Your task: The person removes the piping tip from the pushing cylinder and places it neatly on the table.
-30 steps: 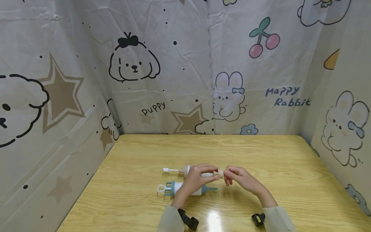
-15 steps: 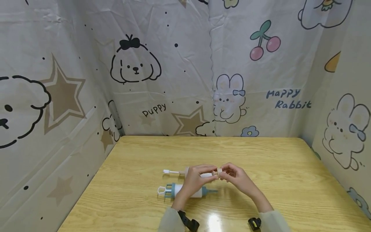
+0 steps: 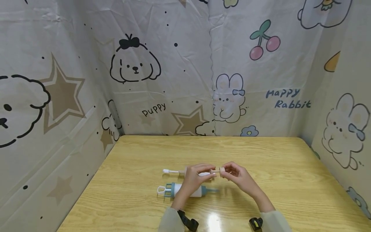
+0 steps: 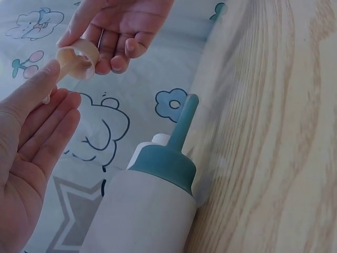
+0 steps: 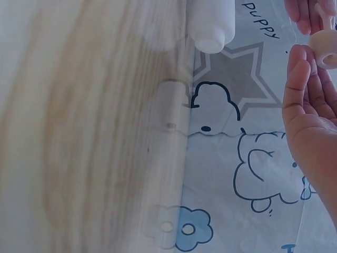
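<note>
Between both hands, above the table, is a small beige nozzle [image 3: 222,171] with a wide hollow ring end and a thin stem. My left hand [image 3: 195,177] pinches the stem with thumb and fingers. On the ring end, my right hand [image 3: 239,177] holds with thumb and fingertips; the left wrist view shows the hollow of the ring [image 4: 71,66]. Under the left forearm lies a syringe-like tube [image 3: 198,192], white with teal ends and a tapering teal spout [image 4: 182,124]. Behind it lies a white tube [image 3: 206,174] with a thin white rod [image 3: 171,171], partly hidden by the left hand.
A wood-grain table [image 3: 139,154] carries both tubes. Printed cloth walls [image 3: 188,64] stand along its back and sides. Each wrist wears a black band, the left one [image 3: 188,220] near the front.
My right hand has come left from beside the nozzle and taken hold of its ring end. Since then the ring has shifted slightly right, with more stem showing. Both tubes stay put.
</note>
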The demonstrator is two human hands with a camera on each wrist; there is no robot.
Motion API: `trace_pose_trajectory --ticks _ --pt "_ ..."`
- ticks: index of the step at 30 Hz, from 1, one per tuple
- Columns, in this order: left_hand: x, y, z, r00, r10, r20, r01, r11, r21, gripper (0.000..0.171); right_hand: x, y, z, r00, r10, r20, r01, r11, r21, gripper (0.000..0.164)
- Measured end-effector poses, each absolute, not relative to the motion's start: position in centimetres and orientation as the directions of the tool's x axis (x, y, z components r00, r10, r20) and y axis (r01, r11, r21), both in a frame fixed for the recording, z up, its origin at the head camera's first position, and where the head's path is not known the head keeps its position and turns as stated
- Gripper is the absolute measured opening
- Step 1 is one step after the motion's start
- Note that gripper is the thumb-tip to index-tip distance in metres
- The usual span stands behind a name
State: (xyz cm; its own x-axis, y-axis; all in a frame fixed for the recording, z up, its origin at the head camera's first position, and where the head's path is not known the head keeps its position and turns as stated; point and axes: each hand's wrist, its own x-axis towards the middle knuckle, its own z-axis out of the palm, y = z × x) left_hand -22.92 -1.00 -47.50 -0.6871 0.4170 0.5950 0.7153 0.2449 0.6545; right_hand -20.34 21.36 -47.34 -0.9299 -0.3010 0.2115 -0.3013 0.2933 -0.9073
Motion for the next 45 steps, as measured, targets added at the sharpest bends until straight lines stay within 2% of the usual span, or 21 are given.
trace_pose_trajectory --ticks 11,18,45 --pt "-23.3 -0.5 -47.9 -0.728 0.396 0.56 0.67 0.237 0.703 0.023 -20.2 23.2 -47.3 -0.94 -0.255 0.226 -0.302 0.315 -0.9 0.026" --pt "-23.5 0.3 -48.1 -0.724 0.389 0.57 0.68 0.262 0.685 0.022 -20.0 24.6 -47.4 -0.953 -0.226 0.202 -0.272 0.346 -0.898 0.03" --pt "-23.9 5.4 -48.8 -0.756 0.398 0.519 0.623 0.197 0.757 0.022 -18.2 30.4 -47.5 -0.981 -0.116 0.157 -0.191 0.415 -0.89 0.034"
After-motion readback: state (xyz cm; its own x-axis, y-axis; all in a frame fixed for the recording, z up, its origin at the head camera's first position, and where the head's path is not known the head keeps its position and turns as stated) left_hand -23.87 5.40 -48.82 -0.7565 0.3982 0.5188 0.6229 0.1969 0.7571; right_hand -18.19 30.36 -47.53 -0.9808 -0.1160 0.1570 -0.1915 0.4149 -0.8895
